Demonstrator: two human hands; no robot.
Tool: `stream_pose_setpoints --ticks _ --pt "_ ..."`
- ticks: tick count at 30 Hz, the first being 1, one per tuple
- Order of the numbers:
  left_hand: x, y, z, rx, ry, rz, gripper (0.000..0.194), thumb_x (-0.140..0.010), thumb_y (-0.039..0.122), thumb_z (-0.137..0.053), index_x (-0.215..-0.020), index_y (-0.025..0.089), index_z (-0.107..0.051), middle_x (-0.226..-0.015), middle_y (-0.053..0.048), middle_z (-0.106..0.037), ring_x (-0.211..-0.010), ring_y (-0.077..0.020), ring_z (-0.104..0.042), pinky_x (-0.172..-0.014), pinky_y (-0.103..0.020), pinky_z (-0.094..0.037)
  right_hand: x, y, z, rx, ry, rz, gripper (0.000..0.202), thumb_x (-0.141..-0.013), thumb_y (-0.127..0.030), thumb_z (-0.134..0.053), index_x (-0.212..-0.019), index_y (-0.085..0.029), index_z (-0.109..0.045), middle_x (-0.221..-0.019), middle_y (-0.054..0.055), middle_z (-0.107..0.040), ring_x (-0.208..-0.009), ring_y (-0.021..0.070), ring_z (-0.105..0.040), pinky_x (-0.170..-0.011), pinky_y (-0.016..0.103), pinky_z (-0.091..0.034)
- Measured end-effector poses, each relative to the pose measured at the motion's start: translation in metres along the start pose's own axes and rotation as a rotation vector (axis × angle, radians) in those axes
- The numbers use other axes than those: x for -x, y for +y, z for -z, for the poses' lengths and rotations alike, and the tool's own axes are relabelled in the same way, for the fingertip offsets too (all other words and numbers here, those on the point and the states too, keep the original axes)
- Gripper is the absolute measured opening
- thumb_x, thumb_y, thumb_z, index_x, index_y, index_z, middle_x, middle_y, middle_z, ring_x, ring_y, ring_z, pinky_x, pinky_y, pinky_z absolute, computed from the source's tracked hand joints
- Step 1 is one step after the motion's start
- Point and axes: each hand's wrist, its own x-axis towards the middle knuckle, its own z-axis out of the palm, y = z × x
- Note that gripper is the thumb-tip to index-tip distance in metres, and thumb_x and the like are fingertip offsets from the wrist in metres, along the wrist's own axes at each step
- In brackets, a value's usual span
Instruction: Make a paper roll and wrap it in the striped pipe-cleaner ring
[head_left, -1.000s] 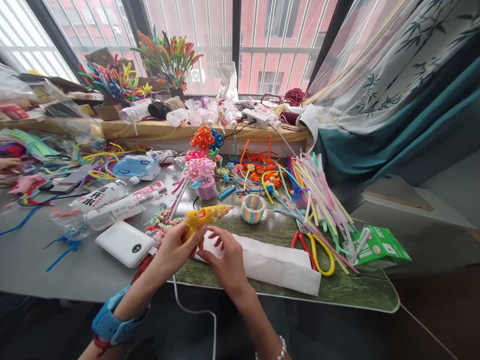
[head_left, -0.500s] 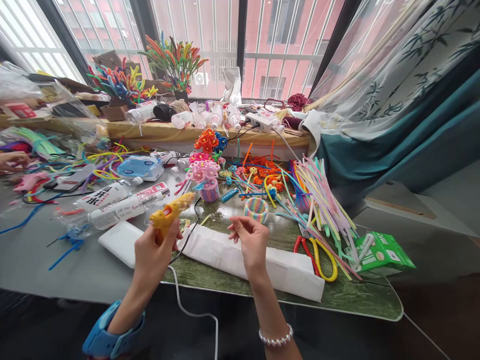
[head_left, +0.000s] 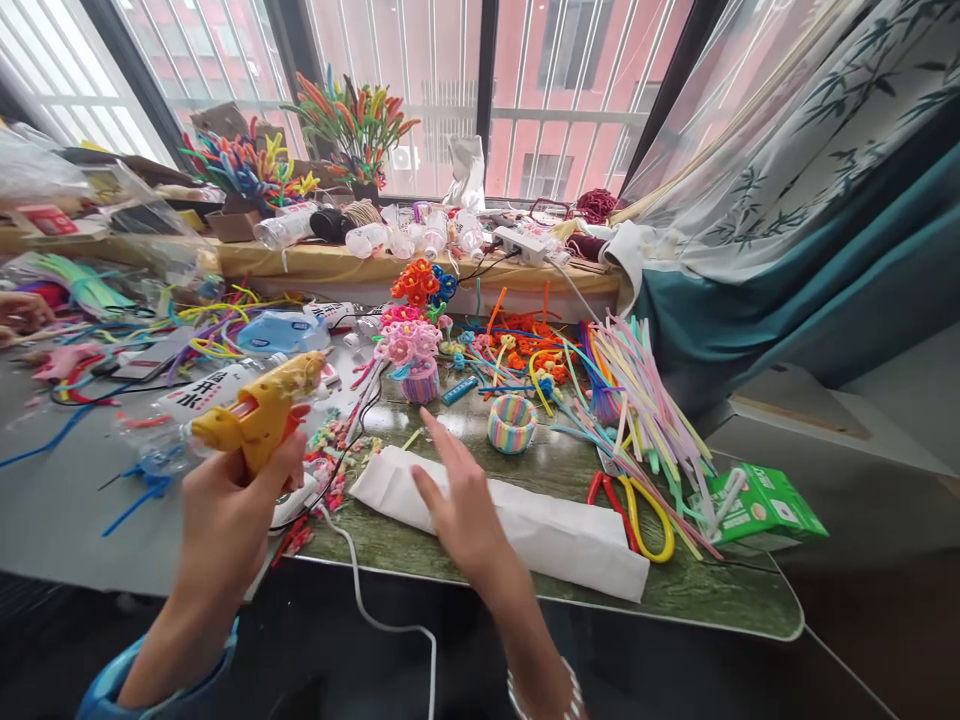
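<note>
My left hand (head_left: 232,495) is closed around the handle of a yellow hot glue gun (head_left: 259,405), whose nozzle points up and to the right. Over the left end of a folded white paper strip (head_left: 562,535), my right hand (head_left: 466,500) has its fingers stretched out and holds nothing. Beyond it stands a small round striped holder (head_left: 512,430) in pastel colours. Pink pipe-cleaner flowers (head_left: 406,340) fill a purple striped pot (head_left: 420,385) farther back. Colourful scraps (head_left: 330,460) lie beside the glue gun. Part of a white device (head_left: 296,500) shows behind my left hand.
A tool with red and yellow handles (head_left: 649,525) lies right of the paper, near a pipe-cleaner bundle (head_left: 652,400) and a green box (head_left: 772,505). Plastic bottles (head_left: 206,395) lie at left. A white cable (head_left: 375,615) hangs over the table edge. Another person's hand (head_left: 22,312) shows far left.
My left hand has moved left and closer with the glue gun, uncovering the scraps. My right hand has opened from a pinch and shifted left. The white device is now mostly hidden.
</note>
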Motion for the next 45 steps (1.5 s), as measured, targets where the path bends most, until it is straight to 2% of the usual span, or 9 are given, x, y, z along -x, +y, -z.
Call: stream_pose_setpoints --ticks 3,5,7,10,14,18,25,33,45 --pt "0.004 0.015 -0.003 -0.062 -0.222 0.042 0.038 -0.058 0.051 -0.076 -0.056 0.018 -0.058 -0.050 0.002 -0.053 -0.048 -0.0108 -0.046 -0.043 -0.023 -0.035 0.074 0.010 0.040 0.293 0.189 0.052 0.038 -0.099 -0.015 -0.047 -0.134 -0.025 -0.057 -0.133 0.005 -0.064 -0.129 0.0188 -0.054 -0.109 0.036 -0.043" --pt "0.010 0.023 -0.010 -0.164 -0.428 -0.003 0.040 -0.063 0.057 -0.070 -0.053 0.019 -0.058 -0.047 0.002 -0.053 -0.044 -0.0108 -0.044 -0.041 -0.023 -0.033 0.115 0.021 0.058 0.495 0.289 0.116 0.037 -0.096 -0.010 -0.052 -0.128 -0.025 -0.062 -0.122 0.004 -0.069 -0.122 0.0192 -0.058 -0.106 0.035 -0.043" --pt "0.018 0.028 -0.022 -0.208 -0.669 -0.087 0.044 -0.072 0.057 -0.062 -0.049 0.021 -0.057 -0.044 0.000 -0.053 -0.042 -0.0118 -0.046 -0.042 -0.024 -0.035 0.140 0.032 0.069 0.691 0.282 0.117 0.037 -0.096 -0.015 -0.053 -0.132 -0.023 -0.060 -0.127 0.006 -0.067 -0.123 0.0221 -0.058 -0.107 0.038 -0.041" --pt "0.034 0.033 -0.047 -0.233 -0.967 -0.192 0.044 -0.082 0.052 -0.053 -0.049 0.023 -0.058 -0.043 0.000 -0.054 -0.041 -0.0128 -0.048 -0.044 -0.024 -0.037 0.152 0.048 0.074 0.857 0.208 0.028 0.040 -0.099 -0.027 -0.050 -0.139 -0.022 -0.055 -0.139 0.008 -0.060 -0.131 0.0274 -0.052 -0.107 0.044 -0.041" --pt "0.056 0.039 -0.080 -0.286 -1.187 -0.272 0.030 -0.086 0.046 -0.053 -0.070 0.024 -0.066 -0.049 0.002 -0.057 -0.044 -0.0132 -0.049 -0.044 -0.024 -0.033 0.150 0.057 0.072 0.915 0.162 -0.044 0.042 -0.101 -0.034 -0.048 -0.141 -0.023 -0.052 -0.145 0.008 -0.055 -0.135 0.0298 -0.048 -0.111 0.051 -0.037" --pt "0.073 0.038 -0.107 -0.335 -1.246 -0.394 0.028 -0.090 0.045 -0.053 -0.080 0.023 -0.067 -0.064 0.001 -0.065 -0.054 -0.0135 -0.053 -0.051 -0.023 -0.035 0.154 0.056 0.070 0.940 0.221 -0.095 0.041 -0.099 -0.035 -0.050 -0.139 -0.027 -0.055 -0.148 0.011 -0.049 -0.137 0.0329 -0.044 -0.111 0.057 -0.034" --pt "0.093 0.026 -0.138 -0.271 -1.319 -0.339 0.032 -0.092 0.043 -0.049 -0.096 0.020 -0.071 -0.080 -0.002 -0.072 -0.067 -0.0162 -0.062 -0.061 -0.023 -0.043 0.162 0.055 0.073 0.856 0.314 -0.141 0.038 -0.100 -0.034 -0.048 -0.136 -0.024 -0.056 -0.143 0.014 -0.050 -0.136 0.0301 -0.045 -0.108 0.052 -0.039" --pt "0.100 0.024 -0.147 -0.274 -1.390 -0.354 0.037 -0.095 0.045 -0.045 -0.104 0.020 -0.070 -0.085 -0.002 -0.073 -0.071 -0.0169 -0.064 -0.065 -0.023 -0.044 0.172 0.060 0.082 0.894 0.373 -0.186 0.035 -0.100 -0.034 -0.048 -0.134 -0.034 -0.059 -0.147 0.010 -0.046 -0.130 0.0313 -0.049 -0.103 0.054 -0.040" --pt "0.105 0.022 -0.152 -0.329 -1.412 -0.343 0.038 -0.094 0.045 -0.046 -0.103 0.017 -0.070 -0.082 -0.004 -0.072 -0.066 -0.0164 -0.062 -0.061 -0.024 -0.041 0.176 0.063 0.081 0.800 0.389 -0.215 0.037 -0.099 -0.031 -0.050 -0.135 -0.033 -0.059 -0.147 0.013 -0.041 -0.131 0.0322 -0.047 -0.102 0.056 -0.042"
